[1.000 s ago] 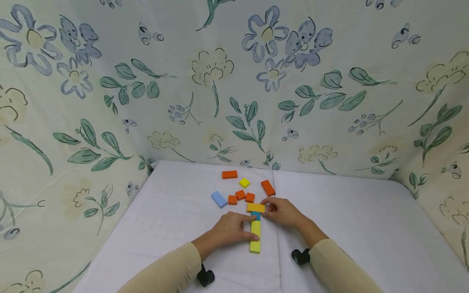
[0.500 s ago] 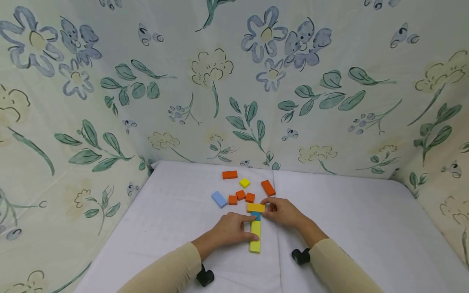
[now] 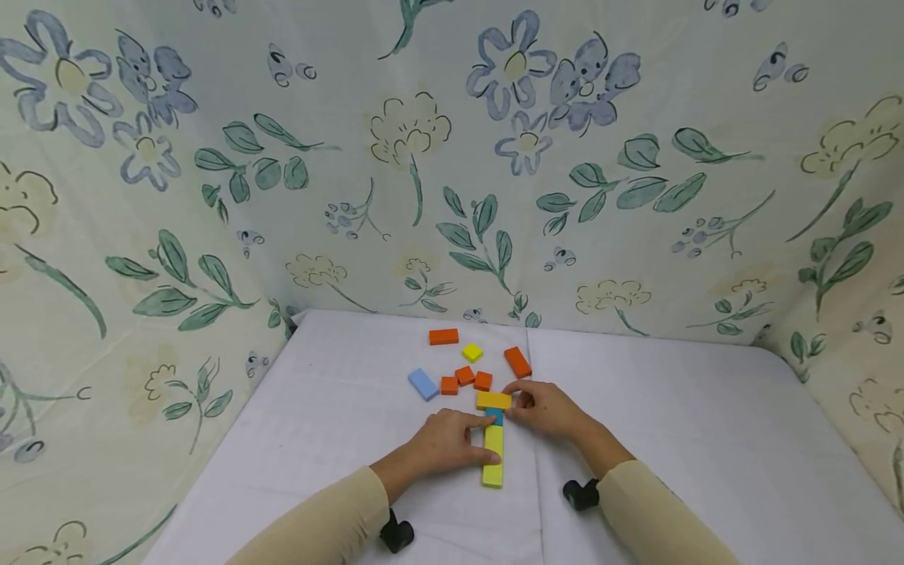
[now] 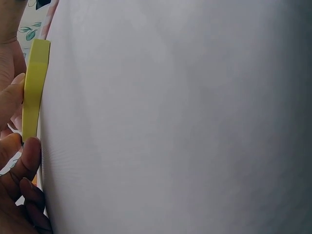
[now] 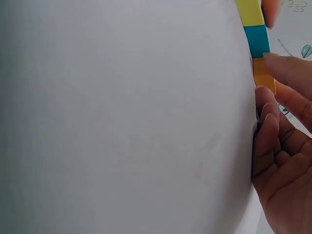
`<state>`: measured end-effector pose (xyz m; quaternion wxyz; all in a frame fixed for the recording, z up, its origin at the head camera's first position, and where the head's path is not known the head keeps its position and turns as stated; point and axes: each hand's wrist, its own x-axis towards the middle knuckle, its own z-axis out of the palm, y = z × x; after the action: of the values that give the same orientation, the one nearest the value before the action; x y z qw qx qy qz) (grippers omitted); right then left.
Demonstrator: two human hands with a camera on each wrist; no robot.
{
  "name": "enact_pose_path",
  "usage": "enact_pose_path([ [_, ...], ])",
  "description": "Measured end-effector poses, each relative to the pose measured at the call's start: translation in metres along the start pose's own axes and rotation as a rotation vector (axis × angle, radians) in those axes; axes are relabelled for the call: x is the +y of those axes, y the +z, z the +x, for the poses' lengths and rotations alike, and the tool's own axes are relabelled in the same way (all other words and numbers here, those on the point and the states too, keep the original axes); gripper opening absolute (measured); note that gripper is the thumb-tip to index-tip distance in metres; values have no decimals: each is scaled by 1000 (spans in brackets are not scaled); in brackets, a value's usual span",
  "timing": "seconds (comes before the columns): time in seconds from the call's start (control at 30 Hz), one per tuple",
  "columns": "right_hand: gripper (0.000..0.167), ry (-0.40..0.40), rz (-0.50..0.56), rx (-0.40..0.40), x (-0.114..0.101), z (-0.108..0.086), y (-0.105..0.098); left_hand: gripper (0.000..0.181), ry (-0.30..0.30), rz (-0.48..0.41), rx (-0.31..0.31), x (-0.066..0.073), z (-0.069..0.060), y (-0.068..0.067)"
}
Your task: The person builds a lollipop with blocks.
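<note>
In the head view a yellow block (image 3: 493,441), a teal block (image 3: 493,416) and an orange-yellow block (image 3: 494,401) form a T lying on the white tabletop, the orange-yellow one across the far end. My left hand (image 3: 445,441) holds the row from the left, thumb on the yellow block and index finger at the teal one. The left wrist view shows fingers close against the yellow block (image 4: 34,92). From the right, my right hand (image 3: 544,408) pinches the end of the orange-yellow block (image 5: 264,73) between thumb and index finger. Its other fingers are curled beneath.
Several loose blocks lie beyond the hands: small orange blocks (image 3: 464,376), a light blue block (image 3: 424,384), a yellow block (image 3: 472,353) and orange-red blocks (image 3: 443,337) (image 3: 518,362). A floral cloth (image 3: 424,196) hangs behind the table.
</note>
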<state>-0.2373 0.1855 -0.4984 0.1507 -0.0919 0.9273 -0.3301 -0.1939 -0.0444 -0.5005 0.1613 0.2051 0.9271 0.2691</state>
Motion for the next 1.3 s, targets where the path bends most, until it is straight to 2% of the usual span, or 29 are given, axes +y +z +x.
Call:
enact_pose_path([
  [0.13, 32, 2, 2, 13, -1, 3, -3, 70, 1, -3, -4, 0, 1, 0],
  [0.37, 26, 36, -18, 82, -11, 17, -3, 71, 4, -16, -6, 0, 2, 1],
  [0.67, 30, 68, -49, 128, -29, 33, 5, 72, 18, -11, -1, 1, 2, 1],
  [1.3, 22, 70, -36, 79, -33, 38, 4, 72, 26, -24, 21, -2, 2, 0],
])
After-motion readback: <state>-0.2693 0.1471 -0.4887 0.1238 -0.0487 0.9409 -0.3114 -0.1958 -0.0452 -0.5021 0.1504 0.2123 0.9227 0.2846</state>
